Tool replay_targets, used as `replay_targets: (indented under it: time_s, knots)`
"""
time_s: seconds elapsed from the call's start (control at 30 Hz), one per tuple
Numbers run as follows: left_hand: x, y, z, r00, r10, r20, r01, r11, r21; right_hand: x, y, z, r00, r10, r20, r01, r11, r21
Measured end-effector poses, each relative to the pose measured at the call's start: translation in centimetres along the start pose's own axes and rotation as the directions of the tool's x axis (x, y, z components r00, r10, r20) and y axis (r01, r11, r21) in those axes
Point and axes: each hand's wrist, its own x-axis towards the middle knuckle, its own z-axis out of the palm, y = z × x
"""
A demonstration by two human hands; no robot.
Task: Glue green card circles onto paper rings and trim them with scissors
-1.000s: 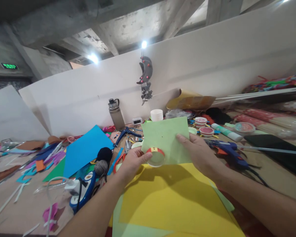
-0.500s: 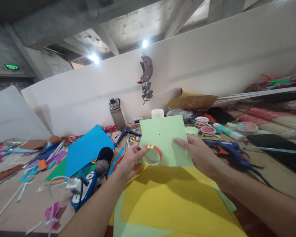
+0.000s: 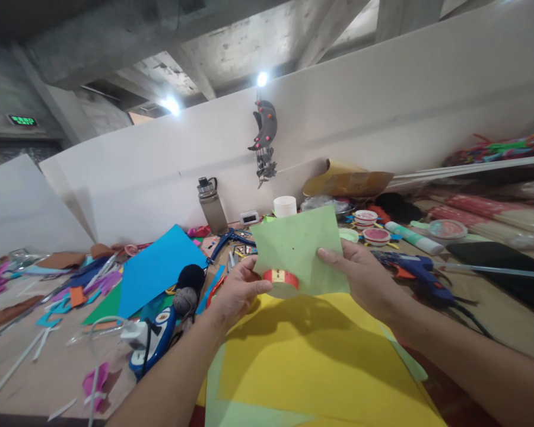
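My left hand (image 3: 244,289) is closed, its thumb against a roll of tape (image 3: 281,276) with a red and yellow band. The roll lies against the lower left of a light green sheet of paper (image 3: 296,237), which has a small dark spot near its middle. Whether the left fingers also grip the sheet's edge is hidden. My right hand (image 3: 360,270) pinches the sheet's right side, thumb in front and fingers behind. Below both hands lie yellow sheets (image 3: 320,356) over a light green one (image 3: 231,409).
A blue sheet (image 3: 155,270), a blue-and-white power strip (image 3: 153,341) and yarn balls (image 3: 186,299) lie left. A blue glue gun (image 3: 416,276) and a glue stick (image 3: 413,237) lie right. A grey bottle (image 3: 212,207) and paper cups (image 3: 285,206) stand behind.
The tape roll has tipped, so its banded rim now faces me rather than its open ring. The green sheet has tilted slightly, its right side shifting a little to the right.
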Motion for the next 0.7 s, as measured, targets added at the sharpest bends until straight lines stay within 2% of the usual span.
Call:
replay_targets:
  time_s: [0.17,0.37,0.53,0.7]
  knots:
    - [-0.1,0.0,0.1,0.999,0.032,-0.009,-0.031,0.998,0.049,0.2,0.0,-0.1,0.999,-0.038,-0.015,0.038,0.999,0.016]
    - [0.2,-0.5,-0.3,0.998,0.043,-0.036,-0.038,0.99,0.133,0.4,-0.2,0.3,0.992,0.025,-0.126,-0.008,0.992,0.128]
    - [0.6,-0.5,-0.8,0.996,0.034,-0.077,-0.024,0.991,0.13,0.7,0.2,0.1,0.985,0.064,-0.158,-0.052,0.995,0.081]
    - [1.0,-0.9,-1.2,0.987,0.018,-0.157,-0.012,0.999,0.041,1.1,0.8,-0.5,0.989,0.021,-0.144,-0.03,0.998,-0.059]
